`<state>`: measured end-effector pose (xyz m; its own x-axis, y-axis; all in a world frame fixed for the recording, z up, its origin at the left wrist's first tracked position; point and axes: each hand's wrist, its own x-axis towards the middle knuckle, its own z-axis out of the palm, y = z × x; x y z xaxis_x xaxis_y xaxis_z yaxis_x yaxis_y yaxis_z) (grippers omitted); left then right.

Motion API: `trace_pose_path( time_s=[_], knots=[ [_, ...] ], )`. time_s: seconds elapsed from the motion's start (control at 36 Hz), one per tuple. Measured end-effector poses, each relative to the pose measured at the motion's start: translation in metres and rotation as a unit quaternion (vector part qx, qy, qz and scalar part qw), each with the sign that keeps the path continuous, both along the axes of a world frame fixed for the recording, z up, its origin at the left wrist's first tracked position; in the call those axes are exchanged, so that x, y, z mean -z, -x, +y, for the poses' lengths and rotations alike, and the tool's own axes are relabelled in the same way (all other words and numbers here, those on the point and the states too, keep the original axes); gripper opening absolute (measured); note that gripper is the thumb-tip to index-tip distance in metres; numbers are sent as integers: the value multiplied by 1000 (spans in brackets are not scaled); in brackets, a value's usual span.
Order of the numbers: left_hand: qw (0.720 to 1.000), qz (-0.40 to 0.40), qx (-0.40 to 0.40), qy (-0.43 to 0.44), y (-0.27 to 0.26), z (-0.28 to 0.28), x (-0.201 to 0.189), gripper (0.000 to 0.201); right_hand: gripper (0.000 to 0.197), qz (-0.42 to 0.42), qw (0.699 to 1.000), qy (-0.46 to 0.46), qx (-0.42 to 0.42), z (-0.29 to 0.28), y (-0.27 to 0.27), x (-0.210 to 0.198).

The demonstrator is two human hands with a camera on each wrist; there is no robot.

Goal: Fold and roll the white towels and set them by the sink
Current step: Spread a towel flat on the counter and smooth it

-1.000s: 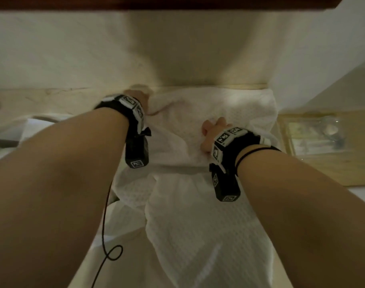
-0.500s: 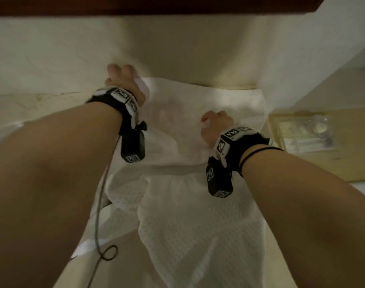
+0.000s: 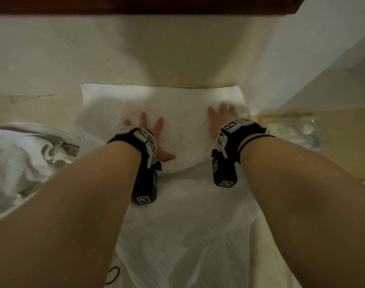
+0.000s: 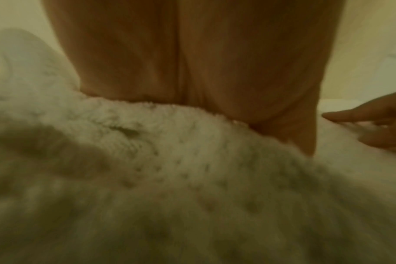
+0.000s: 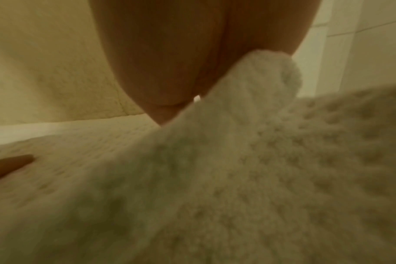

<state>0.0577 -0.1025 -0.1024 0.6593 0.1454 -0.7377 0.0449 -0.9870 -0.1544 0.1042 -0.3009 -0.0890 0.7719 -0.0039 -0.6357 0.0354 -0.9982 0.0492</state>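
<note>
A white waffle-weave towel (image 3: 183, 113) lies on the pale counter against the back wall, its far part folded over into a flat double layer; the rest hangs toward me (image 3: 183, 235). My left hand (image 3: 148, 132) presses flat on the folded part with fingers spread. My right hand (image 3: 221, 117) presses flat near the towel's right edge. In the left wrist view the palm (image 4: 192, 62) rests on the towel (image 4: 192, 187) and the right hand's fingers (image 4: 362, 116) show at right. In the right wrist view the palm (image 5: 181, 53) lies on the towel (image 5: 237, 178).
More crumpled white cloth (image 3: 21, 163) lies at the left. A wooden tray (image 3: 343, 142) with clear wrapped items (image 3: 298, 129) sits at the right. A dark wooden edge (image 3: 135, 5) runs overhead, and the wall (image 3: 156, 48) is close behind the towel.
Both hands gripped and lifted the towel's far edge, then let go. The far part now lies folded flat with both hands spread open on top.
</note>
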Motion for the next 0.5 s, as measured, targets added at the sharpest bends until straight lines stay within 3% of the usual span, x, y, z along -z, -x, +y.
trace_pose_path(
  time_s=[0.11, 0.17, 0.22, 0.28, 0.39, 0.5],
  knots=[
    [1000, -11, -19, -6, -3, 4, 1, 124, 60, -109, 983, -125, 74, -6, -6, 2],
    [999, -16, -31, -6, -7, 2, -4, 126, 60, -207, 938, -223, 165, -14, 3, 3],
    [999, -20, -33, -9, -7, -1, -8, 128, 59, -267, 898, -263, 229, -25, 15, 6],
    [999, -12, -22, -22, -7, -4, -13, 127, 59, -250, 892, -257, 276, -38, 28, 6],
    [1000, -13, -2, -26, -3, -24, -19, 106, 68, -156, 888, -275, 335, -65, 52, 2],
    [994, -77, 11, 75, -3, -55, -21, 70, 68, -66, 913, -250, 317, -78, 72, -8]
  ],
)
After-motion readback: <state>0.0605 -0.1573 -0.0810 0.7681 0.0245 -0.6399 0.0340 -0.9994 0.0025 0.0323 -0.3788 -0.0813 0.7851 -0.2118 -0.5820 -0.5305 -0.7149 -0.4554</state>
